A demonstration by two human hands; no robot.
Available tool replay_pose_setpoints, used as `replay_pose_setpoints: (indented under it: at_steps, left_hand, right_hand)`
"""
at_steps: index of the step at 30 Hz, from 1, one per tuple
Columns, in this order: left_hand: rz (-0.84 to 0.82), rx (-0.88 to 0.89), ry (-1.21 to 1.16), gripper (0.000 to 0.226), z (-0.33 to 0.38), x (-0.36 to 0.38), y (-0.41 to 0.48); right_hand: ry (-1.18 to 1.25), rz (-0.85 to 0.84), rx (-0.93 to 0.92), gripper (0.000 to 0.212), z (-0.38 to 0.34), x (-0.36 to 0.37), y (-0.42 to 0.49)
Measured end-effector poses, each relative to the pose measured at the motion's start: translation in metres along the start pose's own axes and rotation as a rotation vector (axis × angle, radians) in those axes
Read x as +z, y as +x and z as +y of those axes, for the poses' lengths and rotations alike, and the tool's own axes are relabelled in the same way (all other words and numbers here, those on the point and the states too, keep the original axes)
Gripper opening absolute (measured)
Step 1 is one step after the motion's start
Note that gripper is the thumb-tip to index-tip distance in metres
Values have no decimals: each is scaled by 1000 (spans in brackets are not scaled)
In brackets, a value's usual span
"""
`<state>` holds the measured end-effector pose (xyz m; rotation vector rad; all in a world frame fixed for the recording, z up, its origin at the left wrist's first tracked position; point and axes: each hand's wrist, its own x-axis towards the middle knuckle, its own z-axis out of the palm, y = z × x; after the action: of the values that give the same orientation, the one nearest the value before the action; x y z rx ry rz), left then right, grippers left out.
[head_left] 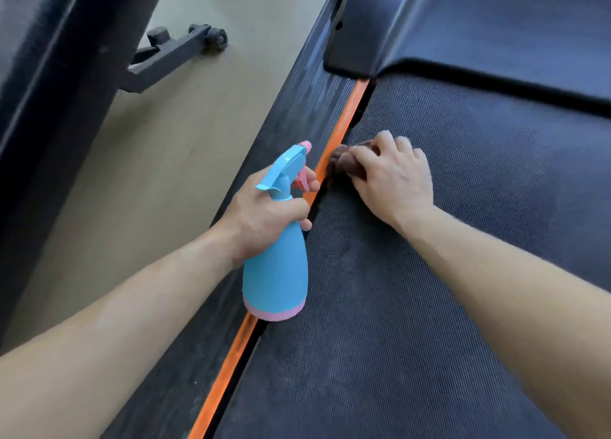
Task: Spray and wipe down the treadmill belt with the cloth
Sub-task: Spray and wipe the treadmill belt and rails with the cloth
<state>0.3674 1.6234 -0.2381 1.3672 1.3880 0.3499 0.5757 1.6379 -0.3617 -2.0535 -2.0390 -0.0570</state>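
Observation:
The dark textured treadmill belt point(463, 207) fills the right half of the view. My left hand point(264, 213) grips the neck of a blue spray bottle point(276, 270) with a pink base and pink nozzle, held over the belt's left edge. My right hand point(393, 177) is closed over a bunched brown cloth point(340, 160), pressing it on the belt beside the orange strip point(344, 121). Most of the cloth is hidden under my fingers.
A ribbed black side rail point(297, 107) runs left of the orange strip. The black motor cover point(429, 21) sits at the belt's far end. Beige floor point(165, 160) lies to the left, with a black wheeled foot point(185, 48) of another machine on it.

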Motion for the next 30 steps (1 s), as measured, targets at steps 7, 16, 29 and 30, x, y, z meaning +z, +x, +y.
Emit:
replay_pose_setpoints:
  at_steps: [7,16,29,30]
  left_hand:
    - [19,-36,47,43,-1,-4,-11]
    - [35,-89,-34,69,-8,2,-7]
    - [11,-119,-61,74,-7,3,0]
    - [8,-110,-46,73,-9,3,-1]
  right_hand:
    - [118,-108,-463,39,-31,-16,-124]
    - [-4,13,20,31,-9,-5,-24]
    - [-12,5,-17,30,-12,4,-19]
    - [-16,18,-17,30,-16,2,-29]
